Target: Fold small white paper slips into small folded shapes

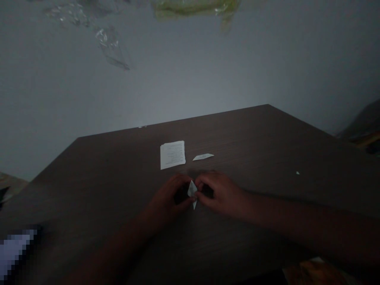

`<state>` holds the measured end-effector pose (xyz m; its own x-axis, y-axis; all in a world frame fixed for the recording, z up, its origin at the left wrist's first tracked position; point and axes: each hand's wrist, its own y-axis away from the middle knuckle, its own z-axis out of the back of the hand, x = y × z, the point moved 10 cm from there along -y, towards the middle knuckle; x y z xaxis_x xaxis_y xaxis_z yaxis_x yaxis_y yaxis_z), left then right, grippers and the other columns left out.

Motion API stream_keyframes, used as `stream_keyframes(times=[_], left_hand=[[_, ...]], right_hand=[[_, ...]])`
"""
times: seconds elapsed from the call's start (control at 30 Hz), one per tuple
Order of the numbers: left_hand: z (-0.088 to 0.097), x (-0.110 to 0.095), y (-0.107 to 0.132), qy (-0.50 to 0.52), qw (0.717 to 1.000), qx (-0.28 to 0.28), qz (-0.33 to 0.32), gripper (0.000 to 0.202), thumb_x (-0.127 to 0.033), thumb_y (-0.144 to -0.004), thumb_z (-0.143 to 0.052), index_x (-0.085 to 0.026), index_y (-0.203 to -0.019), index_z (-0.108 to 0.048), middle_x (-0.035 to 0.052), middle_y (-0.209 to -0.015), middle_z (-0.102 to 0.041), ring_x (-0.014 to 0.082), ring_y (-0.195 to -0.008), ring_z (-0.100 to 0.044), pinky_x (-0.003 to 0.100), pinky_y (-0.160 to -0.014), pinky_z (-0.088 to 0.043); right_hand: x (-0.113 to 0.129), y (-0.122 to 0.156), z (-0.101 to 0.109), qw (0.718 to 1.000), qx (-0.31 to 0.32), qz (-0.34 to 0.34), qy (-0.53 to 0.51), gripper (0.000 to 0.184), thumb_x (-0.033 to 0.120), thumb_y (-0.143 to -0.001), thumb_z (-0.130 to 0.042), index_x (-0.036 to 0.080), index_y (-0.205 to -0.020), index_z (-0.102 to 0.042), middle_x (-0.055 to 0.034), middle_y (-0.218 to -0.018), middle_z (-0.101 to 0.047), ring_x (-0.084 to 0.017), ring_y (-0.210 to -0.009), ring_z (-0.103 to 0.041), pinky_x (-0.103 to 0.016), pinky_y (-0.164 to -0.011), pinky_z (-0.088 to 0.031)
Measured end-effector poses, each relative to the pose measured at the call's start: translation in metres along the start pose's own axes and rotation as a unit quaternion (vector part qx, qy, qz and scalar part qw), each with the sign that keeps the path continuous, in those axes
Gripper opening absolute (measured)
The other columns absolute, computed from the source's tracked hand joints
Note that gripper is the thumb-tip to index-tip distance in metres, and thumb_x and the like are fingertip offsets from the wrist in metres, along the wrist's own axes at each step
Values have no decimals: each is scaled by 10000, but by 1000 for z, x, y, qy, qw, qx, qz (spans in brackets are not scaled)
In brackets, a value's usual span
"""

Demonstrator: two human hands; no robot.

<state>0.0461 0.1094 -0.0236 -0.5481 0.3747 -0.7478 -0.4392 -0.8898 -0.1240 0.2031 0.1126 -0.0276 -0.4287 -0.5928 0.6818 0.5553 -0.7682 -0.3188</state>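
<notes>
Between my two hands is a small folded piece of paper (192, 189), white and pointed at its top and bottom ends. My left hand (172, 194) pinches its left side, with the thumb low and the fingers curled over the top. From the other side my right hand (221, 194) grips the paper with thumb and fingertips. Just beyond the hands lies another folded paper (203, 156), a flat, slanted strip. A stack of square printed sheets (172, 154) rests to its left.
The dark wooden table (243, 138) backs onto a pale wall (202, 71). A tiny paper scrap (297, 172) lies at the right, and small scraps (142, 126) sit at the back edge. A pixelated bright object (14, 249) is at the lower left.
</notes>
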Motion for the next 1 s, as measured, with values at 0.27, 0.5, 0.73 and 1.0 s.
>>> stream_keyframes(times=[0.27,0.5,0.73,1.0], left_hand=[[0,4,0,11,1000,17,5,249,-331,-1065,-755,-285,-1305,-804,77,-1283,-854,312,-1209,-830,483,-1125,-709],[-1,1,0,8,999,26,-34,217,-315,-1149,-702,-280,-1332,-813,96,-1355,-869,321,-1277,-831,508,-1185,-695],[-4,3,1,-12,996,54,-76,312,-213,-1131,-695,-278,-1403,-834,108,-1462,-848,316,-1362,-825,529,-1257,-679],[-7,7,4,-46,990,87,-105,391,-112,-1104,-706,-262,-1430,-862,126,-1544,-823,304,-1399,-828,476,-1244,-693]], right_hand=[[-10,-4,1,1000,-6,8,-23,58,194,-1096,-813,248,-1101,-794,-33,-1042,-862,-236,-960,-776,-397,-941,-566],[-14,-5,2,1000,1,0,-3,106,146,-1078,-812,250,-1096,-809,-21,-1029,-851,-229,-953,-753,-388,-945,-549],[-15,-4,1,999,3,40,34,134,130,-1084,-817,259,-1122,-819,-26,-1037,-857,-247,-990,-769,-405,-977,-559],[-3,-4,5,990,34,135,36,146,97,-1124,-776,233,-1149,-826,-65,-1114,-850,-263,-1093,-785,-449,-1075,-621]])
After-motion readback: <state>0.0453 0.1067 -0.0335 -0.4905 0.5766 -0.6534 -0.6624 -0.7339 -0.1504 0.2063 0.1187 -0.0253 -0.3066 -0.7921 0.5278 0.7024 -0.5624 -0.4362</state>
